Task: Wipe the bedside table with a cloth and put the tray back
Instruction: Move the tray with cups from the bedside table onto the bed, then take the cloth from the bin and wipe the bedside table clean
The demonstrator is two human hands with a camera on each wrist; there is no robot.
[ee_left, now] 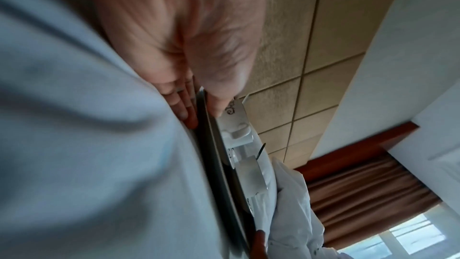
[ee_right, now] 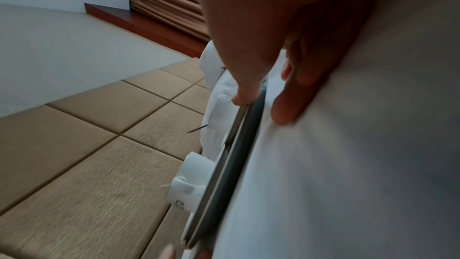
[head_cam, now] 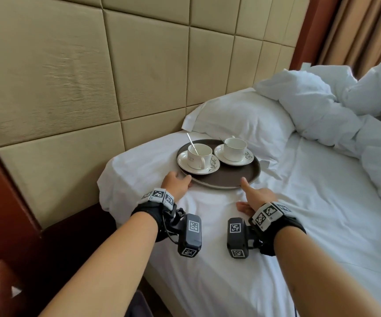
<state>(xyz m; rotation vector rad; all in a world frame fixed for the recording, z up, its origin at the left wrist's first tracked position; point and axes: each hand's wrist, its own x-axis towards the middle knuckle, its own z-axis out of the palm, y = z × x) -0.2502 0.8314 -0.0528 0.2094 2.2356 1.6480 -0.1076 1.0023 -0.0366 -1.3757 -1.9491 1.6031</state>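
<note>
So right now I've got both hands on the tray [head_cam: 219, 177], which is sitting on the white bed sheet [head_cam: 299, 202] just in front of the pillow [head_cam: 242, 117], not on the bedside table. No cloth in sight, and I can't really make out the table top from the head view; only dark wood shows at the near left.

Left hand [head_cam: 176, 183] is at the tray's near-left rim. In the left wrist view the thumb sits on top of the rim and the fingers [ee_left: 184, 105] slide under it, so that's a pinch. Right hand [head_cam: 254, 195] is at the near-right rim: thumb on the edge, fingers [ee_right: 286, 109] flat on the sheet beside and below the tray, not clearly closed on it yet.

Two cups on saucers ride on the tray, the left cup [head_cam: 198, 155] with a spoon [head_cam: 192, 143] standing in it, the right cup [head_cam: 235, 148] further back.

My guess is this is the tray-moving step. Next move needs the right fingers properly under the rim, then a level lift so the cups don't slide.
</note>
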